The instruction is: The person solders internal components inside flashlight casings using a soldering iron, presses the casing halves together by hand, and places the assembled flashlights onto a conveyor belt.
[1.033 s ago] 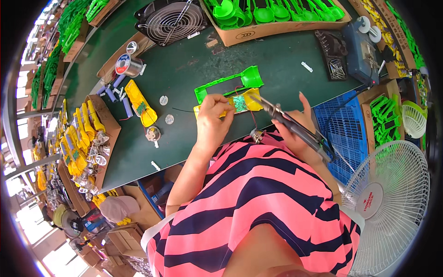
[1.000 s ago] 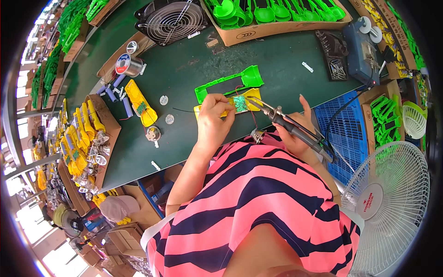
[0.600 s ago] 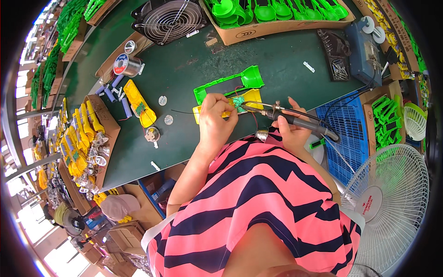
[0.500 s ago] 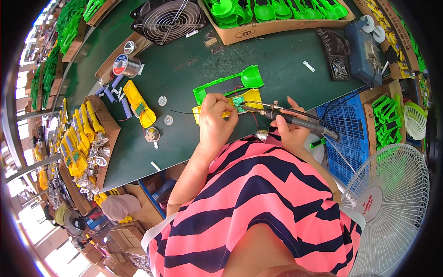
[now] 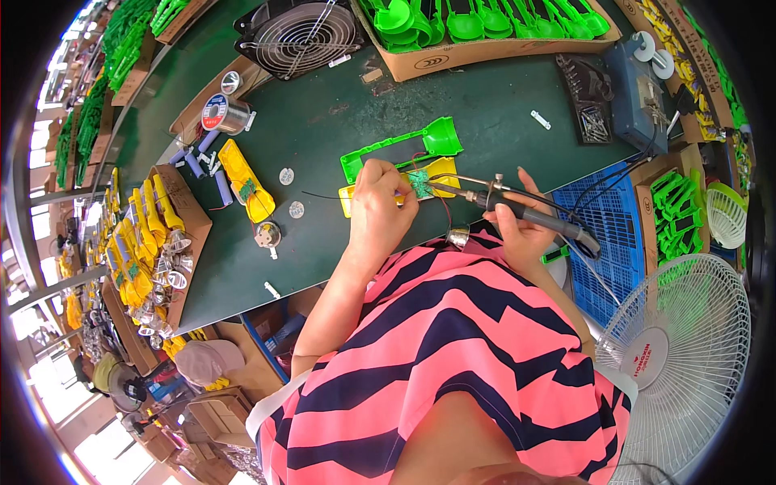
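My right hand (image 5: pixel 521 228) grips a soldering iron (image 5: pixel 517 208) with a dark handle, its tip at the right side of a small green circuit board (image 5: pixel 420 183). The board sits in a yellow plastic housing half (image 5: pixel 444 170), beside a green housing half (image 5: pixel 440 136). With fingers pinched, my left hand (image 5: pixel 381 212) is over the left part of the yellow housing. A thin dark wire (image 5: pixel 322 196) sticks out to the left of that hand and seems held in it; the fingertips are partly hidden. Near the table edge is a small metal reflector cup (image 5: pixel 458 237), below a thin red wire (image 5: pixel 449 214).
A solder spool (image 5: pixel 225 115), blue cylindrical cells (image 5: pixel 194 166) and another yellow housing (image 5: pixel 246 182) lie left. Boxes of yellow parts (image 5: pixel 186 212) and green parts (image 5: pixel 485 56) border the table. A blue soldering station (image 5: pixel 634 97), blue crate (image 5: pixel 598 242) and fan (image 5: pixel 671 364) stand right.
My right hand and the soldering iron have shifted slightly right and down, the tip drawing back a little across the board. My left hand stays in nearly the same place.
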The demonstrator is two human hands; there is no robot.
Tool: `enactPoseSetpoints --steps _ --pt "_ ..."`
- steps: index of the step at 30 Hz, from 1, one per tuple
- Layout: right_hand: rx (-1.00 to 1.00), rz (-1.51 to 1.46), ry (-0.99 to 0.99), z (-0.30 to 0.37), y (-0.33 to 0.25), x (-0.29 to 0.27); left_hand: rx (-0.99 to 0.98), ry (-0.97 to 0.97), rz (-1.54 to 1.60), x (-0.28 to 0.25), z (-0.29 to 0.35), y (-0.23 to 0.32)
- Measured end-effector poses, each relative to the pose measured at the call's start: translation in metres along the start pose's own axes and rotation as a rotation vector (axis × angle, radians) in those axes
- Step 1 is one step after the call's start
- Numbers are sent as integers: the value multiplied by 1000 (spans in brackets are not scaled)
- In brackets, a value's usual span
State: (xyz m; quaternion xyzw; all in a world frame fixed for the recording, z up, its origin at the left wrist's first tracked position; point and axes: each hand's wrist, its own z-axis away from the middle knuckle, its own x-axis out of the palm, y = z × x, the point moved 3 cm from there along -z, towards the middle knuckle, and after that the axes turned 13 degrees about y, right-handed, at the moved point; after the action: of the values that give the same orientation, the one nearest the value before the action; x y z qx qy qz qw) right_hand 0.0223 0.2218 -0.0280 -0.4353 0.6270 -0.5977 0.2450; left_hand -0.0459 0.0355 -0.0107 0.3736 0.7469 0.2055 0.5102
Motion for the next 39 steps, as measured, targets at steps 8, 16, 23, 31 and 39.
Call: enactPoseSetpoints --steps 8,16,23,31,39 --pt "-148 92 34 -2 3 -12 5 -34 24 -1 -5 3" --pt "-284 233 -35 0 1 -13 -49 -25 209 -13 -3 1" --pt "-427 288 -104 -5 -4 -8 184 214 -450 -73 -3 -3" --pt "-418 287 -137 -9 -12 -1 444 42 -124 -23 12 11" --pt "-277 227 -81 -4 -4 -4 470 -15 -217 -15 11 19"
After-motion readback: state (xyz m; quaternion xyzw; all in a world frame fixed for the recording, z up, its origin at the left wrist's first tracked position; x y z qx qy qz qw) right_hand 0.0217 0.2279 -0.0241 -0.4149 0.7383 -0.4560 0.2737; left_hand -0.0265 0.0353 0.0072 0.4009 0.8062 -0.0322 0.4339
